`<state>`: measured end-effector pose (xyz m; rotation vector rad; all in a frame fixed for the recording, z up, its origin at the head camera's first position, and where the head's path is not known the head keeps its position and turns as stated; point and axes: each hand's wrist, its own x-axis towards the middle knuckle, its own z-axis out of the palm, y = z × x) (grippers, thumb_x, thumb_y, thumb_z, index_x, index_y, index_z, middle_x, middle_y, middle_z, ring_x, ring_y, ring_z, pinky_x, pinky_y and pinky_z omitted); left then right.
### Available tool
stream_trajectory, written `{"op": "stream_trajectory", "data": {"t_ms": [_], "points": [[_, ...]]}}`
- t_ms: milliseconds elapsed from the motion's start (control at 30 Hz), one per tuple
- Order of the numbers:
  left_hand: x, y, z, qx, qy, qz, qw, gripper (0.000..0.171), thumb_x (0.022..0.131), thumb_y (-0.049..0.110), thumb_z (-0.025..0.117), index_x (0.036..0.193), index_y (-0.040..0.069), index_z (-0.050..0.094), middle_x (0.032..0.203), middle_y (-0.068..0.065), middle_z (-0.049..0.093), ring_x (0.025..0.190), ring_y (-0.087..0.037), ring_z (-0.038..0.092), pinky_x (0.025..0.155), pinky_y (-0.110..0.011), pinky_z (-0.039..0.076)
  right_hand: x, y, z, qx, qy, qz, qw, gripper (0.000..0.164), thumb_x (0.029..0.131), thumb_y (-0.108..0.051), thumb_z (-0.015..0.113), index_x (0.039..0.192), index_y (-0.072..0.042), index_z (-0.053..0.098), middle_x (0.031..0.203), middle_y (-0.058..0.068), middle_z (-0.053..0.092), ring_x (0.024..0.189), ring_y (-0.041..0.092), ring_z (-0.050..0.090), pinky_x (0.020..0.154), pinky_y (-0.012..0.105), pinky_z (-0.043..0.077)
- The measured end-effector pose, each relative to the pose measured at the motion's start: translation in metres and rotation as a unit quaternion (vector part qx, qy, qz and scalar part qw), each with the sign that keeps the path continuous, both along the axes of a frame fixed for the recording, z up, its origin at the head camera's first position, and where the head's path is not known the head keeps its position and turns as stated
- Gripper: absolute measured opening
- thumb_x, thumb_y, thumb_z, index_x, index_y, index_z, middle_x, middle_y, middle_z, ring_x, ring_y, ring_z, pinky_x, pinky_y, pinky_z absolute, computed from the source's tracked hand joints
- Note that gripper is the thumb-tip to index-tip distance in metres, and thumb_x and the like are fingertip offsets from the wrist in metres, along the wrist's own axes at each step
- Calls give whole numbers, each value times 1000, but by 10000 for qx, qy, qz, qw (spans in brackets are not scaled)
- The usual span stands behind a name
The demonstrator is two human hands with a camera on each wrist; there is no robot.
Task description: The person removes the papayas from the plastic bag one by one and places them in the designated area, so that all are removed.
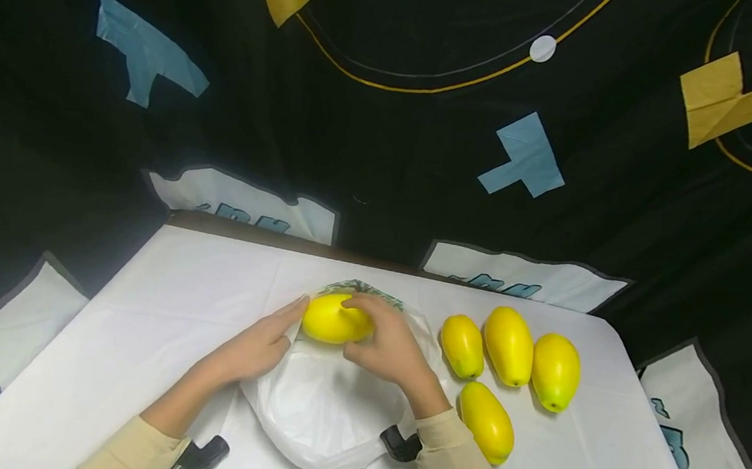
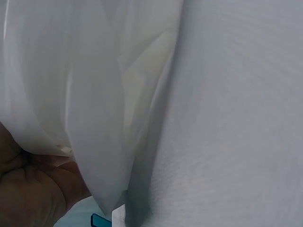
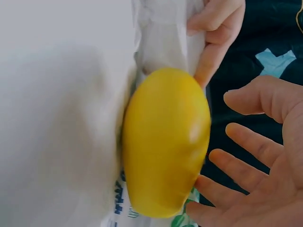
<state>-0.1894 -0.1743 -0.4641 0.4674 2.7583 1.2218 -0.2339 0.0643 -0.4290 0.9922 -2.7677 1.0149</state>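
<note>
A yellow papaya (image 1: 337, 318) lies on its side at the mouth of a white plastic bag (image 1: 334, 415), whose green-printed edge shows just behind it. My left hand (image 1: 259, 346) pinches the bag's rim at the left, its fingertips right at the papaya's end. In the left wrist view, the bag's white film (image 2: 94, 94) hangs over part of that hand (image 2: 40, 189). My right hand (image 1: 387, 338) is over the papaya's right side. The right wrist view shows this hand's fingers (image 3: 241, 170) spread, the lower fingertips at the papaya's (image 3: 165, 142) edge and the thumb apart from it.
Several more yellow papayas (image 1: 508, 346) lie on the white table (image 1: 602, 446) right of the bag, one (image 1: 487, 423) close by my right forearm. A black curtain (image 1: 372, 149) with tape patches hangs behind the table's far edge.
</note>
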Motion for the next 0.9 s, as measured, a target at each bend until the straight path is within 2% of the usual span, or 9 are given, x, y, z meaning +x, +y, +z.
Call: {"op": "stream_trajectory", "data": {"t_ms": [200, 300, 600, 900], "points": [[0, 0, 1, -49, 109, -19, 9999, 60, 95, 2, 38, 153, -1, 23, 160, -15, 19, 145, -35, 18, 117, -50, 17, -5, 0, -6, 46, 103, 35, 9999, 58, 68, -16, 73, 126, -17, 62, 143, 7, 51, 134, 22, 43, 111, 41, 35], [0, 0, 1, -52, 49, 3, 10000, 60, 95, 3, 39, 153, -1, 23, 160, -14, 19, 146, -34, 18, 117, -50, 17, -7, 0, -9, 64, 135, 21, 9999, 59, 68, -17, 74, 126, -17, 62, 143, 7, 51, 134, 23, 43, 111, 42, 34], [1, 0, -2, 15, -12, 5, 10000, 60, 95, 3, 39, 153, 1, 24, 160, -14, 19, 146, -34, 18, 117, -51, 16, -12, -5, -19, 88, 85, -61, 9999, 59, 68, -20, 76, 126, -19, 62, 141, -1, 52, 132, 20, 44, 111, 45, 34], [1, 0, -1, 41, 93, -20, 9999, 60, 95, 2, 39, 153, -2, 23, 159, -17, 20, 145, -36, 17, 117, -52, 16, -13, -2, -20, 395, 296, -197, 9986, 61, 69, -26, 76, 127, -21, 62, 139, -2, 54, 132, 20, 44, 114, 45, 28]]}}
